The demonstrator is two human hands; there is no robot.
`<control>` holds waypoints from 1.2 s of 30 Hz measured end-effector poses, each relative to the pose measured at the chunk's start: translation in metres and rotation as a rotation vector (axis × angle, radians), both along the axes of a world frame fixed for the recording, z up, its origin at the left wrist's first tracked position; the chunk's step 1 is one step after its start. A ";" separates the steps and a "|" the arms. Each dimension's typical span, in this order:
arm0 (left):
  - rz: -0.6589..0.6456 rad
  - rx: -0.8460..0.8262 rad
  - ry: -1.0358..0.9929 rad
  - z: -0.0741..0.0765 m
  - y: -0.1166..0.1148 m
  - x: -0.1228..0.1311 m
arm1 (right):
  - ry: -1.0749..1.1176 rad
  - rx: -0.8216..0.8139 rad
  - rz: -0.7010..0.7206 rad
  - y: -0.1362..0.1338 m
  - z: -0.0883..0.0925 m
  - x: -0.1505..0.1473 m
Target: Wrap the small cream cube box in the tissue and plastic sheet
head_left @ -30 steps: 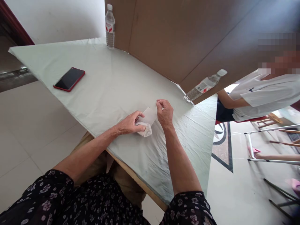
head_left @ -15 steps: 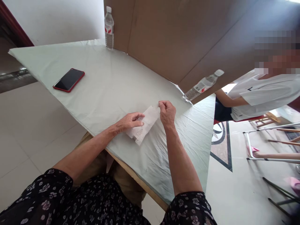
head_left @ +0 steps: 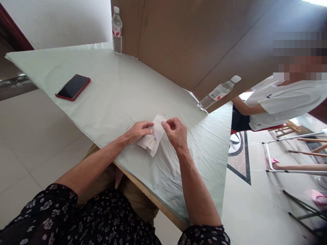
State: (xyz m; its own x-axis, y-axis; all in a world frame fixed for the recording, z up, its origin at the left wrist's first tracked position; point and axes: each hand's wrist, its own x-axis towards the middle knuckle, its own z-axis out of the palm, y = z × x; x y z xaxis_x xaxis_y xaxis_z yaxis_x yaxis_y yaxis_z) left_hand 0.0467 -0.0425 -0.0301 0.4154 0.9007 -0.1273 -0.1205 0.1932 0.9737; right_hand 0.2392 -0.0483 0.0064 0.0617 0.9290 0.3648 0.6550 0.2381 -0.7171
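A small translucent white plastic bag (head_left: 154,136) lies flat on the pale green table cover (head_left: 107,92), with something small and pale inside its near end. My left hand (head_left: 137,132) rests on the bag's left side, fingers curled and pressing it down. My right hand (head_left: 174,132) hovers over the bag's right edge, thumb and forefinger pinched close together just beside the bag's far corner. Whether that pinch holds the bag's edge is unclear.
A red-cased phone (head_left: 73,87) lies on the table's left part. One water bottle (head_left: 117,30) stands at the far edge, another (head_left: 217,92) at the right against a brown cardboard wall (head_left: 194,41). A person in a white shirt (head_left: 281,102) sits beyond the right corner.
The bag was stretched out flat between both hands, then my right hand moved left and nearer, off the bag's far end. My left hand stayed on the bag.
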 end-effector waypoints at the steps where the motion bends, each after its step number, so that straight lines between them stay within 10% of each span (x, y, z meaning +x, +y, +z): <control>1: -0.002 0.001 -0.009 0.000 0.000 0.000 | -0.030 -0.055 0.025 -0.005 0.000 -0.004; 10: 0.043 -0.005 -0.083 -0.005 0.006 -0.002 | -0.002 -0.201 0.022 -0.005 -0.018 -0.005; 20: 0.244 0.584 0.571 -0.006 -0.001 0.003 | 0.577 -0.312 -0.004 -0.002 -0.034 0.009; 26: 0.221 0.564 0.562 -0.009 0.002 0.001 | 0.627 -0.292 0.042 -0.002 -0.040 0.008; 36: 0.597 0.473 0.750 -0.016 0.016 -0.012 | 0.586 -0.178 -0.116 0.003 -0.049 0.020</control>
